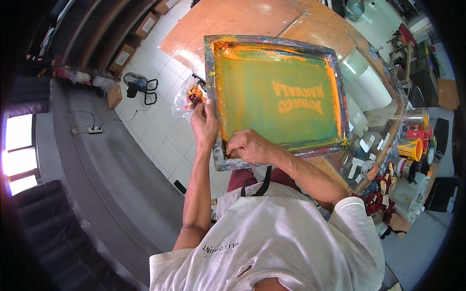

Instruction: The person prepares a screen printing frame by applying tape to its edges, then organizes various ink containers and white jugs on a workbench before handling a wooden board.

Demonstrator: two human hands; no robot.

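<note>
A screen printing frame (pixel 210 72) tilts in front of me, its wooden border smeared with paint. Its green mesh (pixel 252 102) carries orange ink along the edges and a paler lettered stencil. My left hand (pixel 205 125) grips the frame's left side, the thumb lying along the border. At the frame's near-left inner corner, my right hand (pixel 250 147) is closed with its fingertips pressed down. Whatever those fingers pinch is hidden. Just beyond my left hand is a clear plastic bag (pixel 182 101) with orange-stained scraps in it.
Behind the frame stands a wooden table (pixel 189 36) with a glass panel on its right. Tubs, an orange funnel-like stack (pixel 410 149) and stained rags (pixel 380 201) crowd the right side. A floor fan (pixel 138 84) and power strip (pixel 95 130) are at left, near shelves with cardboard boxes (pixel 121 58).
</note>
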